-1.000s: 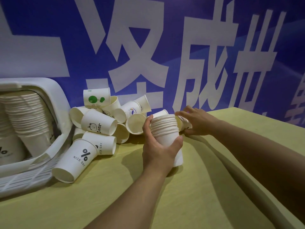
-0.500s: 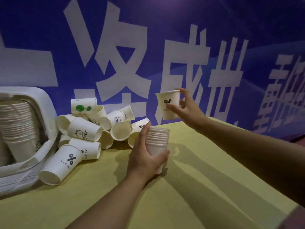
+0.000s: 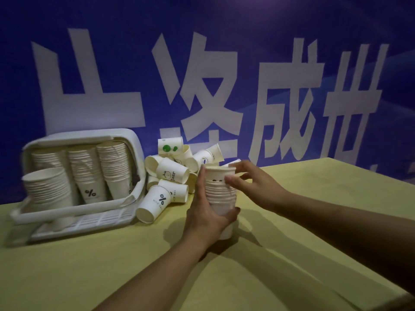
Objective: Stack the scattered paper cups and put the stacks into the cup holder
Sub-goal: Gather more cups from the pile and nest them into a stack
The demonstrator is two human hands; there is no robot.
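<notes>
My left hand grips an upright stack of white paper cups standing on the yellow table. A single cup sits part way into the top of the stack, and my right hand pinches it at the rim and side. Behind the stack lies a heap of loose cups, several on their sides, some printed with a percent mark, a bear or a green dot. At the left stands the white cup holder, tipped back, with several tall stacks of cups inside.
A blue banner with large white characters rises right behind the table. The table's right edge runs diagonally at the lower right. A ribbed white tray part of the holder juts forward on the tabletop.
My right hand has brought the lifted single cup down onto the top of the stack held by my left hand. The view has shifted so the cup holder shows fully.
</notes>
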